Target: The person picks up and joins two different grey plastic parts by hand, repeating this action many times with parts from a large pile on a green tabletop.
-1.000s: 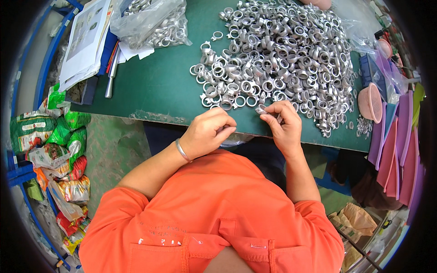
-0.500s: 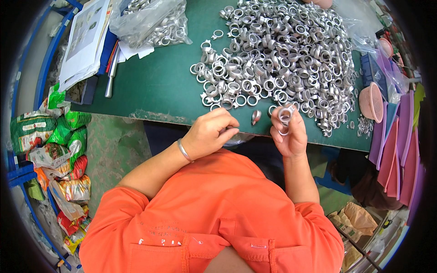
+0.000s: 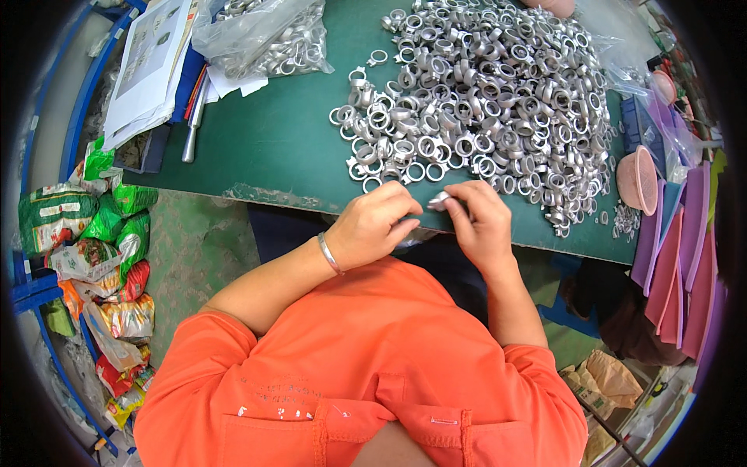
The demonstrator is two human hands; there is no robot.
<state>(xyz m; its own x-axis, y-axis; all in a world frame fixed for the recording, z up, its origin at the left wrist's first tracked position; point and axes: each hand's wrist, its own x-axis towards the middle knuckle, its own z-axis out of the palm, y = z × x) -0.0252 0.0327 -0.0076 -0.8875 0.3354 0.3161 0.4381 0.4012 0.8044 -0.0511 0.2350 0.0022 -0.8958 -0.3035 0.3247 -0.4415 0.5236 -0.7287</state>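
- Nearest is the person's orange short-sleeved shirt (image 3: 350,350), with a shiny silver metal bracelet (image 3: 330,254) around the left wrist.
- The left hand (image 3: 377,222) is at the desk's near edge, fingers curled and thumb close to the forefinger; whether it grips anything, I cannot tell.
- The right hand (image 3: 482,222) pinches a small silvery metal piece (image 3: 439,201) between thumb and fingers, in the narrow gap between the two hands (its outline is blurred).
- Beneath spreads the dark green flat-topped desk (image 3: 272,144), its front edge chipped toward the left.
- Just beyond the right hand lies a broad heap of silver-grey metal rings (image 3: 482,101), many with small lugs.
- To the heap's right, a round pink plastic basket (image 3: 636,180) tilts beside some tiny silvery metal bits (image 3: 626,220).
- Farther off, at left, a clear plastic bag (image 3: 222,39) holds more rings, near white printed paper sheets (image 3: 144,78).
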